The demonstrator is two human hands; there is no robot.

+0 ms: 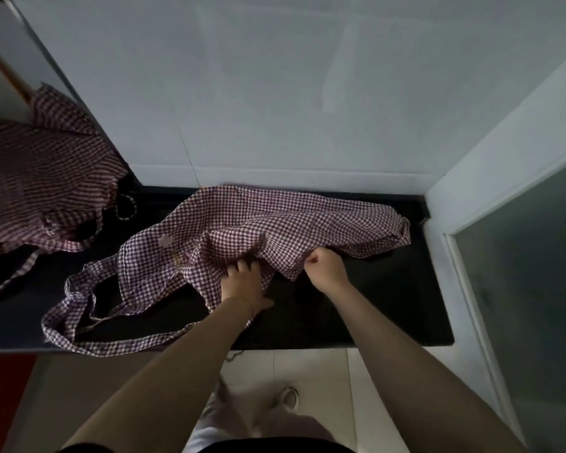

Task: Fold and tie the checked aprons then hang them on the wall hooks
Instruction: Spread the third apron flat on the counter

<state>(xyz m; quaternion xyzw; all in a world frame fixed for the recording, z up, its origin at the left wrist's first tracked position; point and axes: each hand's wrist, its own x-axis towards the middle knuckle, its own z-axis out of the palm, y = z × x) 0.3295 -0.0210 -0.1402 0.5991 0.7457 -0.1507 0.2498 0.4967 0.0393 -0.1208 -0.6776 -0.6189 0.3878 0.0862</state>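
The right hand (325,268), just right of the frame's centre, is curled into a fist on the near edge of the checked apron (242,220), bunching a fold of cloth in its fingers. The left hand (242,282), just beside it toward the centre, lies on the same edge with its fingertips tucked into the fabric and its thumb out on the dark surface; it seems to pinch the cloth, though the grip itself is hidden under the folds.

The apron sprawls rumpled across the black counter (373,305) in the middle of the frame, its far edge against the foot of the pale wall (275,93). Its long straps (89,308) loop away to the lower left, one trailing along the counter's front lip. The cloth looks thin, light and limp — it will sag and crease wherever it is unsupported, so hems and corners are probably the best places to hold, with the straps gathered in early so that they do not slide off the front.

A second checked apron (36,178) lies heaped at the upper left, well apart. Bare counter shows to the right and in front of the hands — likely room to spread the cloth flat — but a side wall (504,158) closes off the right end. No hooks are in view.
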